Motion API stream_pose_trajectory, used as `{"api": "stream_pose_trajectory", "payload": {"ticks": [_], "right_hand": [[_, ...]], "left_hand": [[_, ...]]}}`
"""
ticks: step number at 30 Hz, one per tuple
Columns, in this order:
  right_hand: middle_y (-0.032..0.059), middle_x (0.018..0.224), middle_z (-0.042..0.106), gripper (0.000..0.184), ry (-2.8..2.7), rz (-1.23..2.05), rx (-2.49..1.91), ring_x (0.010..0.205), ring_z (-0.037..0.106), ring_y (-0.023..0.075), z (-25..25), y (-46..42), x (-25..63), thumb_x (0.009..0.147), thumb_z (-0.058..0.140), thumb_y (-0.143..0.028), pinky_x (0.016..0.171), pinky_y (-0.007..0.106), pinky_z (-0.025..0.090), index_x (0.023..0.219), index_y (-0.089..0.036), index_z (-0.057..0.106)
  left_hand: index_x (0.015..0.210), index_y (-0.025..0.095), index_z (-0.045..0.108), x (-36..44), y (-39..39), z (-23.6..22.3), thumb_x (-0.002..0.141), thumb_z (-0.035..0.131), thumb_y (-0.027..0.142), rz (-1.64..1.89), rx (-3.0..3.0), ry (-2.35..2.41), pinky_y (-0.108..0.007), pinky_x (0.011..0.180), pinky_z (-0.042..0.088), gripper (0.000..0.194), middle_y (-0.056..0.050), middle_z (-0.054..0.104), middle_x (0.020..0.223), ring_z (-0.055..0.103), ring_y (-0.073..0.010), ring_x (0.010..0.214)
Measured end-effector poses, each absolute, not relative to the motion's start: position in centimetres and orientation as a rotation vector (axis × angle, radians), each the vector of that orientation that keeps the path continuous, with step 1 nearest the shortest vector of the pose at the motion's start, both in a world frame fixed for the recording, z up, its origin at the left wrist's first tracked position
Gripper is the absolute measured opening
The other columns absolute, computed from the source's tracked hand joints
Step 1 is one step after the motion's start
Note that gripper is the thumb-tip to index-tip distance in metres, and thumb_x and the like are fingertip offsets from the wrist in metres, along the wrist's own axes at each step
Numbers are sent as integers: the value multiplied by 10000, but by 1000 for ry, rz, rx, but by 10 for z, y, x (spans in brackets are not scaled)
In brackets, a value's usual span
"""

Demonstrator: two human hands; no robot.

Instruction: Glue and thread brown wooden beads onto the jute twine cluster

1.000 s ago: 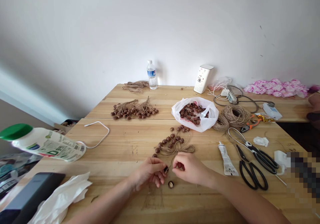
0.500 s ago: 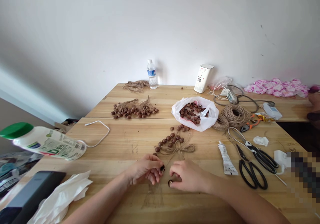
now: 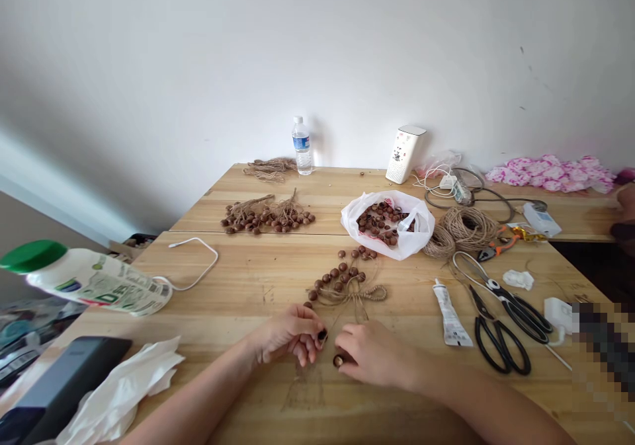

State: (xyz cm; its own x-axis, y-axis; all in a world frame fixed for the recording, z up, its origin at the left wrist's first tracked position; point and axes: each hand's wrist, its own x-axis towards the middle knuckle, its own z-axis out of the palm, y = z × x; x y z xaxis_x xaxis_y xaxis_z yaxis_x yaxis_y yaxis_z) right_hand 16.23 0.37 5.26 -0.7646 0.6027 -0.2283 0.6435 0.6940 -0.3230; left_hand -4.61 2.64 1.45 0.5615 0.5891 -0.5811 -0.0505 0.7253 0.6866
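Note:
My left hand (image 3: 292, 334) pinches a brown nutshell half (image 3: 322, 334) with its dark hollow side showing; a strand of twine runs close by it. My right hand (image 3: 370, 354) is closed on another nutshell half (image 3: 338, 360), held low between thumb and fingers, its pale inside turned toward me. The two halves are a short gap apart. Just beyond my hands lies a braided twine bundle (image 3: 372, 293), its strands ending in round brown nutshells (image 3: 334, 273).
A white plastic bag (image 3: 421, 237) of shells stands behind, beside twine coils (image 3: 469, 228). To the right lie a glue tube (image 3: 450, 316), scissors (image 3: 501, 346) and pliers (image 3: 496, 250). Finished-looking shell bunches (image 3: 268, 217), a water bottle (image 3: 302, 147), a green-capped bottle (image 3: 99, 280) and a phone (image 3: 69, 385) surround the work.
My right hand has turned the nutshell half slightly, so more of its inside faces me. My left hand stays almost still with its shell.

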Motion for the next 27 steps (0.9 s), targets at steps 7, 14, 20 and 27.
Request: {"api": "stream_pose_trajectory", "payload": {"ticks": [7, 14, 20, 27], "right_hand": [[40, 863, 635, 175, 2847, -539, 998, 711, 614, 181, 49, 3, 161, 854, 543, -316, 591, 259, 400, 903, -162, 612], [42, 879, 628, 187, 2894, -411, 918, 695, 611, 170, 42, 2, 158, 880, 540, -325, 580, 256, 402, 873, -158, 625], [52, 860, 614, 174, 2898, -364, 833, 652, 581, 150, 51, 6, 164, 873, 488, -238, 541, 253, 368, 881, -161, 644], [65, 910, 615, 157, 2833, -489, 938, 702, 596, 163, 56, 5, 163, 870, 478, -177, 572, 251, 382, 959, -147, 603]], "left_hand": [[658, 89, 641, -48, 28, 13, 653, 724, 238, 399, 680, 877, -216, 335, 479, 170, -89, 696, 566, 645, -178, 434], [660, 96, 640, -49, 29, 13, 663, 719, 235, 399, 678, 866, -206, 335, 484, 161, -84, 696, 564, 652, -176, 436], [668, 94, 644, -48, 29, 13, 655, 722, 228, 400, 669, 864, -209, 328, 485, 156, -86, 698, 561, 651, -177, 433], [682, 87, 654, -49, 28, 13, 664, 716, 219, 399, 672, 851, -214, 334, 487, 147, -91, 705, 573, 655, -182, 436]]}}
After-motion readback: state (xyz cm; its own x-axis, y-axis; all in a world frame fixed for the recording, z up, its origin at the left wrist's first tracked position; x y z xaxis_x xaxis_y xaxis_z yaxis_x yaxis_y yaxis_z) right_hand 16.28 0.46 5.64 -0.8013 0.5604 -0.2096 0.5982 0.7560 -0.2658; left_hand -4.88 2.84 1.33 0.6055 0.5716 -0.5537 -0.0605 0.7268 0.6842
